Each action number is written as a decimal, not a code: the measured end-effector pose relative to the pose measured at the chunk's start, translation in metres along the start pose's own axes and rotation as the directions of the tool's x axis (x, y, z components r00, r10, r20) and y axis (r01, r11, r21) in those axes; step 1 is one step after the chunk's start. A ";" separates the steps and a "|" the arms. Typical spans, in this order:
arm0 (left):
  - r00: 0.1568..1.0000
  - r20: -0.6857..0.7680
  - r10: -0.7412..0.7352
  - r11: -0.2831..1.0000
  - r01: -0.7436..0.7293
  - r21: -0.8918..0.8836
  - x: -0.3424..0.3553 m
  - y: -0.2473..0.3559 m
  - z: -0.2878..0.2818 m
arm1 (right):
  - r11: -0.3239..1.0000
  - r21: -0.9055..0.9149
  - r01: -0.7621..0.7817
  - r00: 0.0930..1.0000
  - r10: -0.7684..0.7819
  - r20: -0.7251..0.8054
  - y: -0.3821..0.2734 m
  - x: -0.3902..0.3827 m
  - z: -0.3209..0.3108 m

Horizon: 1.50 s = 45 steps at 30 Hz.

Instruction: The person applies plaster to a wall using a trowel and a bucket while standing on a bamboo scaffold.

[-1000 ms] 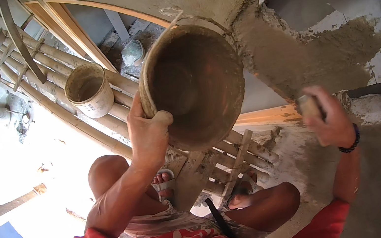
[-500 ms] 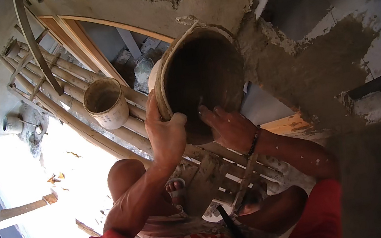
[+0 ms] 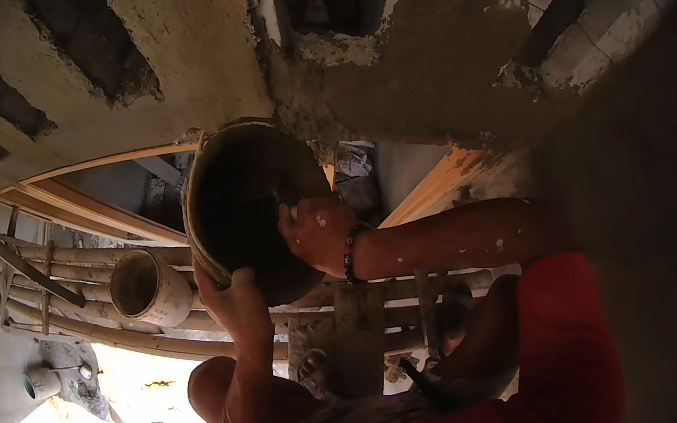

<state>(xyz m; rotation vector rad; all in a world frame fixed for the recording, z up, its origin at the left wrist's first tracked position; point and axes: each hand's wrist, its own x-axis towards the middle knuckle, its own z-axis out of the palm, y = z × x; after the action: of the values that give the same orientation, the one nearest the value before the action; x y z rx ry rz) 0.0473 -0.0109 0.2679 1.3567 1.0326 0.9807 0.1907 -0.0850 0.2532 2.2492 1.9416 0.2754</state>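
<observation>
A mortar-crusted bucket (image 3: 192,206) is tilted so its dark mouth faces me. My left hand (image 3: 237,305) grips it at the lower left of the rim, thumb over the edge and fingers behind. At the bucket's mouth, my right hand (image 3: 323,233) reaches in from the right with its fingers curled. Whatever those fingers hold, if anything, is lost in the shadow. The bucket's contents are too dark to make out.
Bamboo scaffold poles (image 3: 164,341) run beneath me, with a second bucket (image 3: 158,291) standing on them at left. Ahead is a plastered wall (image 3: 197,48) with openings, a wooden frame (image 3: 419,190) and a wet mortar patch (image 3: 438,54). Another bucket (image 3: 42,382) lies lower left.
My view has turned, so the wall fills more of the picture and the held bucket appears lower and further left. My left hand keeps its hold; my right hand stays at the mouth.
</observation>
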 end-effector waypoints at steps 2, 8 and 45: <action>1.000 0.008 0.023 1.000 -0.023 0.016 -0.003 0.002 0.004 | 0.995 0.060 0.082 0.995 -0.086 0.051 -0.004 -0.008 0.013; 0.996 0.057 0.067 0.984 -0.076 0.159 -0.004 -0.027 0.001 | 0.800 0.557 0.224 0.806 -0.473 0.355 0.037 -0.014 -0.026; 0.960 0.239 0.144 0.968 -0.187 0.169 -0.027 -0.029 0.030 | 0.288 0.954 -0.087 0.994 -0.041 0.103 0.089 -0.079 0.077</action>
<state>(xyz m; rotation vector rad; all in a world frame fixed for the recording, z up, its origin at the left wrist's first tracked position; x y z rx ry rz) 0.0673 -0.0448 0.2376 1.6940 0.8665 0.8424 0.2834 -0.1759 0.1965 2.7343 2.3058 -1.4530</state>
